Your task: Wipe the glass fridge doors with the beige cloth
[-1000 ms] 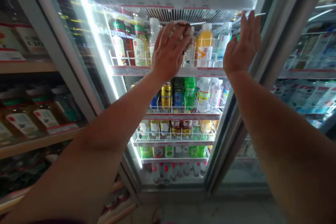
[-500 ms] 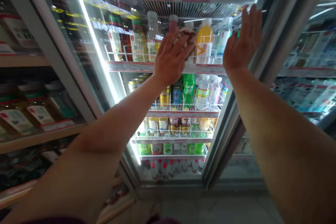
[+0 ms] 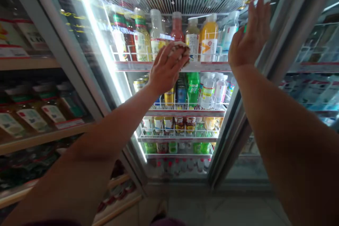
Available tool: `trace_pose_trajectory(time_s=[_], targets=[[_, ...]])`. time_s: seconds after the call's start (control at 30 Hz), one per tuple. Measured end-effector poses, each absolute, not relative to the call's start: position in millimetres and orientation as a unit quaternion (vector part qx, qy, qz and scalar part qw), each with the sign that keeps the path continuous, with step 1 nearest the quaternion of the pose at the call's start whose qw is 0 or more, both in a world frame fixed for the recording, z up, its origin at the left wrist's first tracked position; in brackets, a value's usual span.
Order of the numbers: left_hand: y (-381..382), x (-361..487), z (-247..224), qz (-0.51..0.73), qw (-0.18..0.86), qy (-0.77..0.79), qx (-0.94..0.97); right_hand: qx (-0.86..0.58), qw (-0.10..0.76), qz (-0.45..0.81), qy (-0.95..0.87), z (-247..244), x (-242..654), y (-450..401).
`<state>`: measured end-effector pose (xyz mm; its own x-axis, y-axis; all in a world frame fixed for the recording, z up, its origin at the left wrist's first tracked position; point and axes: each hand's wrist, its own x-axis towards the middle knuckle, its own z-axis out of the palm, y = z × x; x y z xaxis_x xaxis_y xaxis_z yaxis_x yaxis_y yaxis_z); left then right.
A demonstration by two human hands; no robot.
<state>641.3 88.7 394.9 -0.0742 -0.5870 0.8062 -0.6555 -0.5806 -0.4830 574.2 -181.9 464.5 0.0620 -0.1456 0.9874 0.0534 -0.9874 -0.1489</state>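
Note:
In the middle of the view my left hand (image 3: 165,69) presses a crumpled, pale brown-and-white cloth (image 3: 182,47) against the glass door of a lit drinks cooler. Its fingers lie over the cloth, hiding part of it. My right hand (image 3: 249,37) is raised flat at the right side of the door, fingers stretched upward and palm toward the glass, with nothing in it. Behind the glass near my left hand stand a red drink bottle (image 3: 177,28) and an orange juice bottle (image 3: 209,39).
Lower cooler shelves hold cans and a green bottle (image 3: 193,88). A metal door frame (image 3: 233,141) runs down the right, beside another cooler. Wooden shelves (image 3: 47,136) with bottles stand at left. Tiled floor (image 3: 190,208) shows below.
My left hand and the cloth have moved down and slightly left across the glass. My right hand keeps its flat pose, and the whole view has shifted a little.

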Motion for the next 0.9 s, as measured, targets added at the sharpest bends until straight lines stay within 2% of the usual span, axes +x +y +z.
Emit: trace_pose_trajectory(time_s=[0.13, 0.2, 0.37, 0.43, 0.5, 0.6, 0.7, 0.83, 0.9], targets=[[77, 640, 354, 0.541, -0.122, -0.579, 0.598, -0.731, 0.079, -0.677, 0.030, 464, 577, -184], [76, 642, 351, 0.528, -0.163, -0.608, 0.570, -0.730, 0.080, -0.678, 0.027, 464, 581, -188], [85, 643, 389, 0.587, -0.028, -0.485, 0.648, -0.722, 0.066, -0.689, 0.006, 462, 591, -199], [85, 641, 387, 0.594, 0.009, -0.455, 0.663, -0.719, 0.078, -0.691, -0.007, 461, 591, -199], [82, 637, 370, 0.592, -0.002, -0.470, 0.655, -0.716, 0.089, -0.692, -0.015, 460, 589, -199], [82, 635, 341, 0.555, -0.095, -0.562, 0.605, -0.716, 0.098, -0.691, -0.018, 460, 589, -197], [94, 640, 350, 0.551, -0.115, -0.567, 0.601, -0.727, 0.121, -0.675, -0.021, 462, 589, -197], [117, 647, 400, 0.597, 0.039, -0.438, 0.671, -0.735, 0.133, -0.665, -0.011, 462, 586, -192], [122, 648, 407, 0.616, 0.095, -0.389, 0.678, -0.732, 0.125, -0.670, -0.003, 462, 582, -188]])
